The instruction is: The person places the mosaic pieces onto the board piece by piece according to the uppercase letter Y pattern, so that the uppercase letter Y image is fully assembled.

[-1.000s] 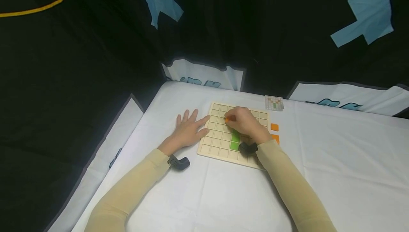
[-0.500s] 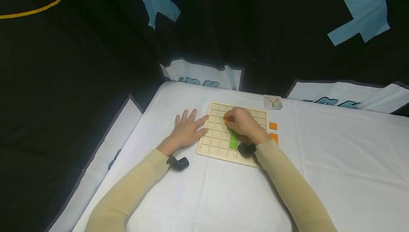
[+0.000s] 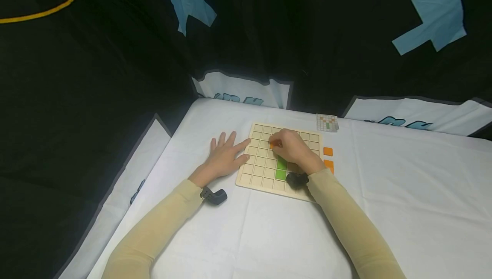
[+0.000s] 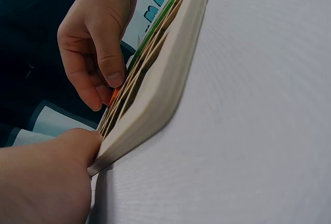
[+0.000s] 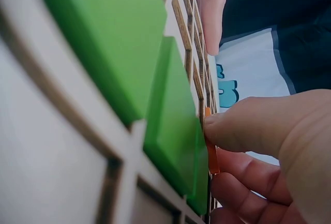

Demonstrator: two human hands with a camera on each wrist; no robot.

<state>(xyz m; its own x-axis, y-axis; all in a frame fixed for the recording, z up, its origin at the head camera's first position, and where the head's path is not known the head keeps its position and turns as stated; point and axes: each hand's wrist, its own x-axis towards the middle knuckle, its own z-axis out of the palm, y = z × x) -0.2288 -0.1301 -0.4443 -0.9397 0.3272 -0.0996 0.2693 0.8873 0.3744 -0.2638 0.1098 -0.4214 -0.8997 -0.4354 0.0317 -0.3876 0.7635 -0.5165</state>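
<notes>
With my right hand (image 3: pixel 294 147) I pinch an orange tile (image 5: pixel 212 157) at the wooden grid board (image 3: pixel 259 161), just beyond the green tiles (image 3: pixel 281 174); whether it is fully seated, I cannot tell. My left hand (image 3: pixel 224 158) lies spread at the board's left edge, grasping nothing. Pressing at a slant could jam the tile; too light a left touch could let the board slide.

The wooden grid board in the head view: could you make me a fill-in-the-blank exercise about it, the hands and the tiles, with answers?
1. The right hand pinches a small tile coloured ____.
2. The nearest visible tile to the person on the wooden board is ____.
3. The left hand is at the board's ____ edge in the head view.
4. In that view, loose tiles lie on the board's ____ side.

Missing words: orange; green; left; right.
</notes>
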